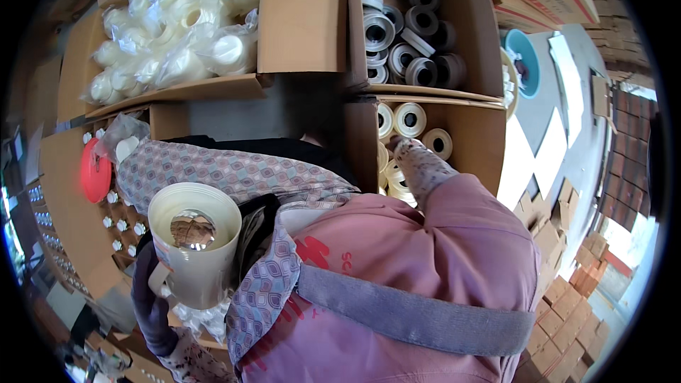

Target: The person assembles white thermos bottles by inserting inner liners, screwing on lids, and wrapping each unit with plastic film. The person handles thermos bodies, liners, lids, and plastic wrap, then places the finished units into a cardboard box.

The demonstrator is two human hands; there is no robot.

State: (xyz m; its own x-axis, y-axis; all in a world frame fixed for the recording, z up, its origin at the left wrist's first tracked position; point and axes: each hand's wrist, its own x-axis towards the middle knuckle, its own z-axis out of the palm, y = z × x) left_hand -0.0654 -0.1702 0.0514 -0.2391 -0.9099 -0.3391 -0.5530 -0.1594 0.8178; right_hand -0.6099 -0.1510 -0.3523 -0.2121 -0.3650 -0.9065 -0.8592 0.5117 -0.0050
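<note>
While the person leans over several open cardboard boxes, the biggest box (298, 14), well ahead of both hands, holds pale rolls sealed in clear bags. Beside it, a box of grey-cored rolls (404, 28) lies beyond the right hand. Nearer, the right hand (418, 163), in a patterned glove, reaches into a smaller box (468, 135) of cream tape rolls (410, 119); whether its fingers have closed on one cannot be told. The left hand (152, 291), gloved dark, is wrapped firmly around a tall cream roll (195, 241) held upright, close to the chest. Judging from this, picking one roll cleanly off the top would suit best.
</note>
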